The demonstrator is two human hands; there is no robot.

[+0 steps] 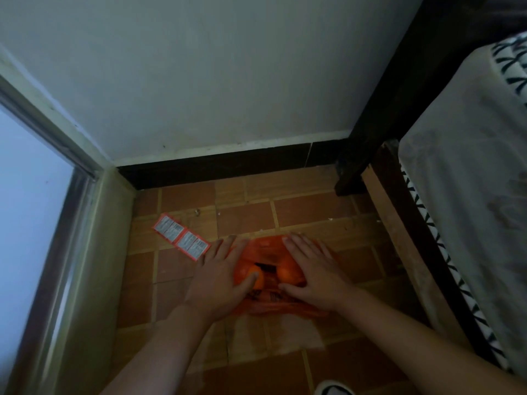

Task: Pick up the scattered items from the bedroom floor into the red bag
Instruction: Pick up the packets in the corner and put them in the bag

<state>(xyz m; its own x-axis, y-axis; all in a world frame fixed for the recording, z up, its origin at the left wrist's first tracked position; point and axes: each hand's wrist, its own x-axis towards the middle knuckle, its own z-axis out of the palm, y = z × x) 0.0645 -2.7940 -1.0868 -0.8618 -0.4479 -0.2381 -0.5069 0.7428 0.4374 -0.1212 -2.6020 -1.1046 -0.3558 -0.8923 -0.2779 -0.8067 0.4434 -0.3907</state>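
Crumpled, translucent red bag, seemingly orange fruit inside

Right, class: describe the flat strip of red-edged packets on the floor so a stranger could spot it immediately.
Start at the door frame on the left and look down to the tiled floor. The strip of packets lies flat there, just beyond the left hand, outside the red bag. Its grey printed panels with red borders set it apart from the tiny pale scraps nearby.
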